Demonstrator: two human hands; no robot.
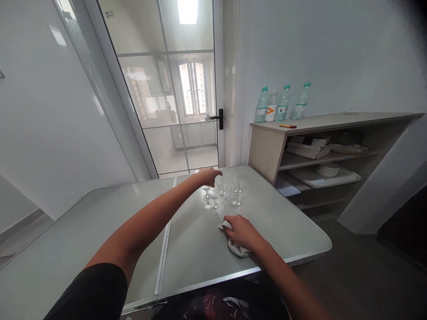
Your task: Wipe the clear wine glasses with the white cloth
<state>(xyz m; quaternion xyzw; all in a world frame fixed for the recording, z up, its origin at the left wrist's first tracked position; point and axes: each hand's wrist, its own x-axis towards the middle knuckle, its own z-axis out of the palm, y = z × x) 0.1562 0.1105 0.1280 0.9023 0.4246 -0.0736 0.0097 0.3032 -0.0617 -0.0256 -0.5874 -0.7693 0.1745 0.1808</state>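
My left hand point(209, 177) is stretched out over a cluster of clear stemmed glasses at the table's far end, index finger extended. It overlaps the bowl of one stemmed glass point(207, 196); contact between them is hard to judge. Close by stand another glass point(223, 193), a nearer one point(215, 206) and a taller-looking one point(238, 203) to the right. Nearer to me, my right hand point(243, 232) is closed round a white cloth point(238, 250), part of which lies bunched on the tabletop under the palm.
The pale table point(193, 253) has a metal seam point(163, 253) across it and a rounded right corner. Beyond its right side is a wooden shelf unit point(267, 144) with several plastic bottles point(283, 104) and a yellow-red item point(288, 126) on top. A glazed door point(196, 151) stands behind.
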